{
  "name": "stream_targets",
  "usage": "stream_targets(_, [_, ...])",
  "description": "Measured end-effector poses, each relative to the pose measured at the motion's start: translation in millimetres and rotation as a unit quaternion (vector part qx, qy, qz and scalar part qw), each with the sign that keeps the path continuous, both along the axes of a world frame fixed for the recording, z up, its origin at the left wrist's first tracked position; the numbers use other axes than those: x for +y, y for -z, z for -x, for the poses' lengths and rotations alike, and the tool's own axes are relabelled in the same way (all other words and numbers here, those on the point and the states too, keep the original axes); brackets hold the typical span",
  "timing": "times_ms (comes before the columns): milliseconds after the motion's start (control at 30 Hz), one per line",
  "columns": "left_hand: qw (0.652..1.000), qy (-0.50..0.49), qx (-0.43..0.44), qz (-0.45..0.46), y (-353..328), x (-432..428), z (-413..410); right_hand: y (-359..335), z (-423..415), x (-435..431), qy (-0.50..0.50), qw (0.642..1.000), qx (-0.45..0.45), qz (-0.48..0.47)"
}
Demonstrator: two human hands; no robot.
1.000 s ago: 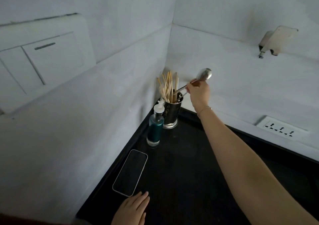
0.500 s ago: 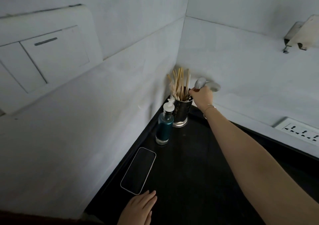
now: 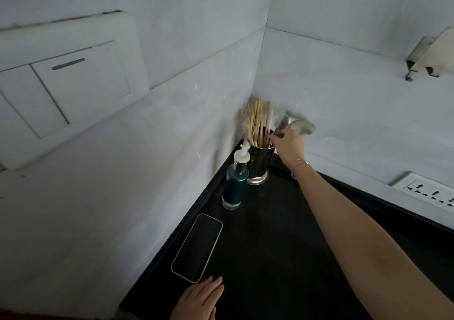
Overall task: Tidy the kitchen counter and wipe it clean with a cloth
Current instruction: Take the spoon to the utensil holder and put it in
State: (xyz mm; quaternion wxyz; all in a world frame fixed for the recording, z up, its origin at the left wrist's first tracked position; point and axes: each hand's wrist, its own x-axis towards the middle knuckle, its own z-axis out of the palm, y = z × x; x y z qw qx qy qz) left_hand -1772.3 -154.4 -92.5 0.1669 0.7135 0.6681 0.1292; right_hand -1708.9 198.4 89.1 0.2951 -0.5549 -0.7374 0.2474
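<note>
A steel utensil holder (image 3: 260, 163) stands in the far corner of the black counter (image 3: 270, 246), filled with wooden chopsticks (image 3: 256, 125). My right hand (image 3: 288, 147) reaches to its rim and grips the handles of metal spoons (image 3: 301, 125), whose blurred bowls stick up to the right of the holder. My left hand (image 3: 199, 300) lies flat on the counter at the near edge, fingers together, holding nothing. No cloth is in view.
A teal pump bottle (image 3: 234, 184) stands just in front of the holder. A phone (image 3: 197, 247) lies face up near the left wall. White tiled walls enclose the corner, with a socket strip (image 3: 427, 192) at right and a bracket (image 3: 430, 57) above.
My right hand has lowered the spoons from above the holder down into it, and now sits at its rim. The view has shifted slightly left. The left hand has stayed flat.
</note>
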Motion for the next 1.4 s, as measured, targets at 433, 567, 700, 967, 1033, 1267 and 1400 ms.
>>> stream_targets(433, [1.0, -0.001, 0.003, -0.003, -5, 0, 0, 20, -4, -11, 0.004, 0.999, -0.005, 0.049])
stream_targets(567, [1.0, 0.001, 0.003, 0.007, 1, -2, 0, 15, -11, -18, 0.005, 0.999, 0.002, 0.046])
stream_targets(700, [1.0, -0.002, 0.007, 0.006, -4, 0, 0, 14, -25, -28, 0.001, 0.998, 0.015, 0.053])
stream_targets(967, [1.0, 0.0, -0.001, 0.022, -10, -15, -1, 29, -79, -103, -0.017, 0.981, 0.109, 0.159])
stream_targets(1033, [1.0, -0.008, 0.012, 0.02, -13, -18, -3, 54, -100, -137, 0.004, 0.968, 0.125, 0.218])
stream_targets(1267, [0.998, -0.041, 0.056, 0.01, -16, -20, -10, 122, -174, -271, 0.141, 0.906, 0.15, 0.369])
stream_targets(1400, [0.996, -0.066, 0.055, -0.005, -16, -19, -11, 132, -203, -316, 0.17, 0.901, 0.169, 0.363])
